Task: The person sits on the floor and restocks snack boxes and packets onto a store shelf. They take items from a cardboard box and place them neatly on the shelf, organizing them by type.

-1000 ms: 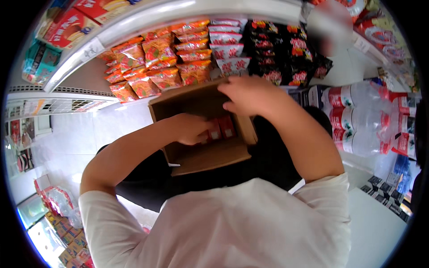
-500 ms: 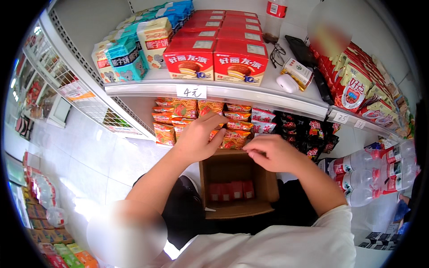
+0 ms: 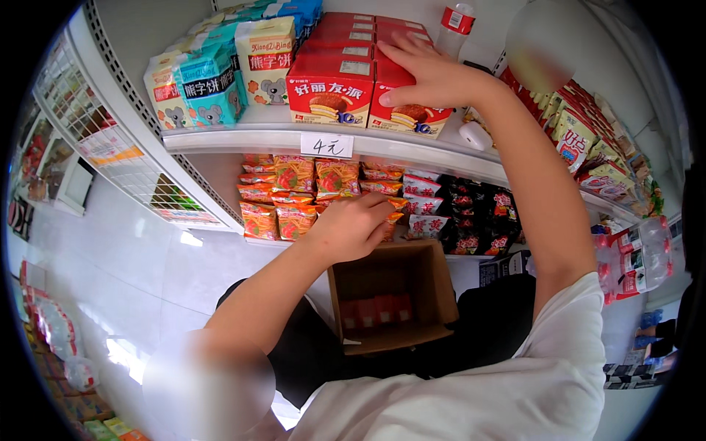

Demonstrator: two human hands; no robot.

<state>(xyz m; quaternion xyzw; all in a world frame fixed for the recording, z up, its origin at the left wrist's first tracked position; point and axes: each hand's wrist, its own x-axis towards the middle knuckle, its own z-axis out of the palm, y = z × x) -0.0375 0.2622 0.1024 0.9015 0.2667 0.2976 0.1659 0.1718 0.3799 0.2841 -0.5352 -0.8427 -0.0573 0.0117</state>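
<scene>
The person's left hand (image 3: 353,226) is curled above the far edge of the open carton (image 3: 440,290) with red packs (image 3: 379,311) inside; whether it grips anything cannot be told. A bump could spill orange bags (image 3: 259,220). Beyond, 1 handwritten card (image 3: 327,145) marks the shelf (image 3: 246,138). The right hand (image 3: 423,70) spreads, ungripping, on red boxes (image 3: 329,95) with white lettering; sideways pressure could topple the red-labelled bottle (image 3: 454,33).

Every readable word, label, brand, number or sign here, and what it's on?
Won't copy wording; locations only:
Red boxes: large white print, readable.
Shelf tag: handwriting, readable.
Teal pack: white print, readable.
Cream pack: white print, readable.
Black packs: mostly too blurred.
Bottle label: too small.
Red packs in carton: too small.
</scene>
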